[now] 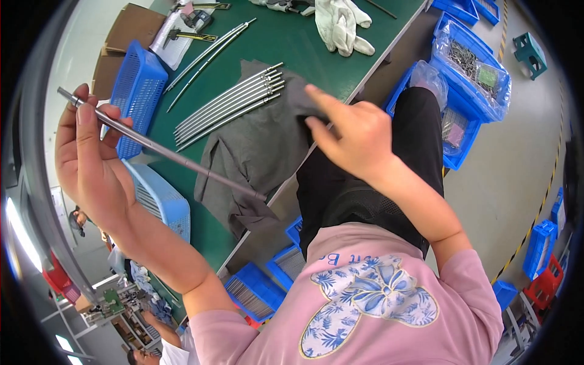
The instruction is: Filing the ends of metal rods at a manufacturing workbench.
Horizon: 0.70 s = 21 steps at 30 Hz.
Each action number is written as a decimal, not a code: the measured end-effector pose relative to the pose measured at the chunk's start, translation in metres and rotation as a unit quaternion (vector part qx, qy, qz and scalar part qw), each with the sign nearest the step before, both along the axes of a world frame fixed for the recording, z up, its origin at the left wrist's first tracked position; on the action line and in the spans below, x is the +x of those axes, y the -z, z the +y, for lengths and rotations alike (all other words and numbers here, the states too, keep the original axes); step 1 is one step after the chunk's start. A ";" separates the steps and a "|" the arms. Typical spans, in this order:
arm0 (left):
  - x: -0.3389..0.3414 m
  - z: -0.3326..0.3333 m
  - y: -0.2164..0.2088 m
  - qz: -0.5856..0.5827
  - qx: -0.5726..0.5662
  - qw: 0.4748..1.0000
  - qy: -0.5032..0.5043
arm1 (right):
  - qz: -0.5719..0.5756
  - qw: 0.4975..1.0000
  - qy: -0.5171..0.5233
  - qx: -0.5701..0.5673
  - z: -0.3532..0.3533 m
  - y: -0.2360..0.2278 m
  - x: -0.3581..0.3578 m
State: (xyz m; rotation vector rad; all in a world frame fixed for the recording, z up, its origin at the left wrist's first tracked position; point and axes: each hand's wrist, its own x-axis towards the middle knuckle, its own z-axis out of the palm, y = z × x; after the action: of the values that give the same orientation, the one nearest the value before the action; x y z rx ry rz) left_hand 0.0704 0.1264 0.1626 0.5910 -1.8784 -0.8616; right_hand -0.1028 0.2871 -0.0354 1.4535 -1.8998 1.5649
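My left hand [91, 146] is raised at the left, its fingers and thumb closed round one end of a slim metal rod [182, 160]. The rod slants down to the right, its far end above the edge of a dark grey cloth [258, 146]. My right hand [359, 134] is over the table's edge, with thumb and index finger stretched apart and nothing between them; its other fingers are curled. Several similar metal rods [228, 106] lie side by side on the cloth and the green table [274, 42], between my hands.
Blue baskets [140, 79] and a lighter blue basket [173, 204] stand along the left. White gloves [340, 27], long rods [210, 61] and calipers [191, 36] lie farther back. Blue bins of parts [471, 67] are at the right, a teal stool [530, 55] beyond. Another person [176, 347] is at lower left.
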 end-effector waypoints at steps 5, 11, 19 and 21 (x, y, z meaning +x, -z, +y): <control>0.022 -0.035 0.004 0.082 0.074 0.992 -0.067 | 0.072 0.994 0.013 0.082 0.015 0.020 -0.035; 0.052 -0.071 0.024 0.146 0.248 0.957 0.021 | 0.227 0.972 0.016 -0.053 0.015 0.001 -0.074; 0.014 -0.042 0.092 0.291 0.404 0.865 -0.065 | -0.254 0.933 -0.247 -0.055 0.045 0.010 -0.001; 0.004 -0.034 0.104 0.314 0.419 0.845 -0.112 | -0.291 0.929 -0.226 -0.032 0.049 0.006 0.008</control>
State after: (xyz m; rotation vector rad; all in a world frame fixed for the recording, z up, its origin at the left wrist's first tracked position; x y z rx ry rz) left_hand 0.0742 0.0929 0.0583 0.8851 -0.7599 -1.5000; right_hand -0.0949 0.3362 -0.0418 1.6023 -1.8368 2.4794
